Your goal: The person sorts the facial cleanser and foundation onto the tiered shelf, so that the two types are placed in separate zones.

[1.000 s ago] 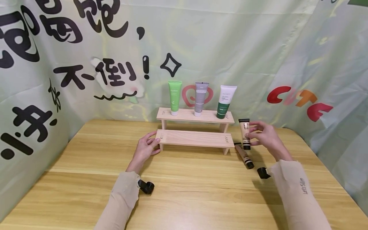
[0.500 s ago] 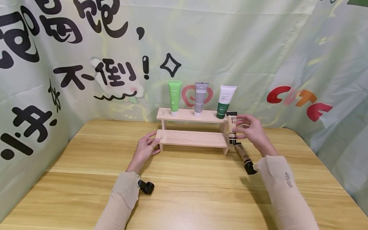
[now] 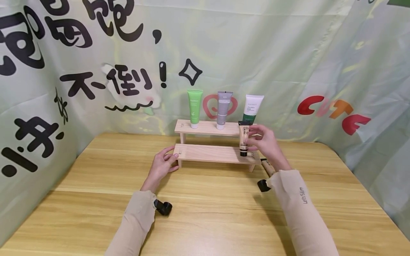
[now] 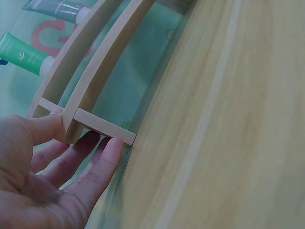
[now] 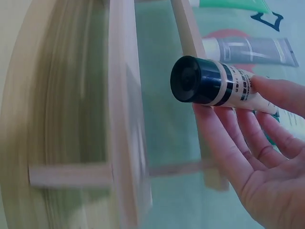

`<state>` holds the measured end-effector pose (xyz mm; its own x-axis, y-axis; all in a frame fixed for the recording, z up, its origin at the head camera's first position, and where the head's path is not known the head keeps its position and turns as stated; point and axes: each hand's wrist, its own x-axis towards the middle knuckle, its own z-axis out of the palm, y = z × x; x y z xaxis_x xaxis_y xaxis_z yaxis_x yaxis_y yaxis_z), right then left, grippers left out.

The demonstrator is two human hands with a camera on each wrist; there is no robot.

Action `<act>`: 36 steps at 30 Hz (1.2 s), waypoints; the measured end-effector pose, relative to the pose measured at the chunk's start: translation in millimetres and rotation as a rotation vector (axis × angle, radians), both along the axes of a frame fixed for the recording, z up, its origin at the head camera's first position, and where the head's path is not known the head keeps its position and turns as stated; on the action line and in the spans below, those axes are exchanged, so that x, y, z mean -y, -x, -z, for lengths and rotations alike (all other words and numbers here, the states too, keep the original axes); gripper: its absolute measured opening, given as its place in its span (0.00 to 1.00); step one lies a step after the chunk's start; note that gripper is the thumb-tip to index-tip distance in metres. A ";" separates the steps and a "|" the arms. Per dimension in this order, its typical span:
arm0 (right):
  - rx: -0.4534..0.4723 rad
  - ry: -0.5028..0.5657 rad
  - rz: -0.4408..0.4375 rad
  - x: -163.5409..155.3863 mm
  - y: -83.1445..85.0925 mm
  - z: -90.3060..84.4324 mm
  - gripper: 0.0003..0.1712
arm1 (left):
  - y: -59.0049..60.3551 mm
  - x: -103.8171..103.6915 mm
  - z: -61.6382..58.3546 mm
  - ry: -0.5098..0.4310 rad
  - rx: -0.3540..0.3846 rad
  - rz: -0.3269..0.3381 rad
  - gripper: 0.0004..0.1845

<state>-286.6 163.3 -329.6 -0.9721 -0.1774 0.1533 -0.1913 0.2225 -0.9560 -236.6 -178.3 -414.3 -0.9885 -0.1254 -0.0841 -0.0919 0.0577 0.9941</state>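
Observation:
My right hand [image 3: 257,139] pinches a beige tube with a black cap [image 3: 244,138], upright with the cap down, just over the right part of the lower tier of a two-tier wooden shelf [image 3: 211,153]. In the right wrist view the beige tube [image 5: 228,88] lies across my fingers [image 5: 224,133], close to the shelf [image 5: 125,119]. My left hand [image 3: 164,163] rests with straight fingers against the shelf's left end; in the left wrist view its fingers [image 4: 90,174] touch the shelf's leg [image 4: 102,126]. A second beige tube [image 3: 267,166] lies on the table, partly behind my right forearm.
On the upper tier stand a green tube [image 3: 194,107], a grey tube [image 3: 223,109] and a white-and-dark-green tube [image 3: 252,105]. The wooden table [image 3: 205,213] is closed in by printed fabric walls [image 3: 96,71] at the back and both sides.
My right hand has carried the beige tube leftward, from beside the shelf's right end to above the lower tier. The left hand has stayed put.

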 end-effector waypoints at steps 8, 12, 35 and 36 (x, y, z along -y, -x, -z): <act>-0.029 0.070 -0.002 28.2 3.6 9.0 0.27 | -0.3 -1.2 -0.4 -0.002 -0.006 0.000 0.26; -0.036 0.093 0.005 41.8 4.9 13.0 0.27 | -0.7 -1.2 0.5 -0.007 -0.007 -0.002 0.26; -0.279 0.167 -0.012 120.1 3.0 39.3 0.22 | -0.2 -0.8 1.7 -0.001 0.001 -0.009 0.26; -0.294 0.163 -0.012 122.6 3.2 40.2 0.22 | 0.0 -0.9 1.5 0.000 0.001 -0.009 0.26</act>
<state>-289.7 40.7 -369.8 -0.8803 -0.1387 0.4536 -0.4654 0.0677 -0.8825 -236.6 -177.4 -415.8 -0.9873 -0.1344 -0.0852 -0.0935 0.0568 0.9940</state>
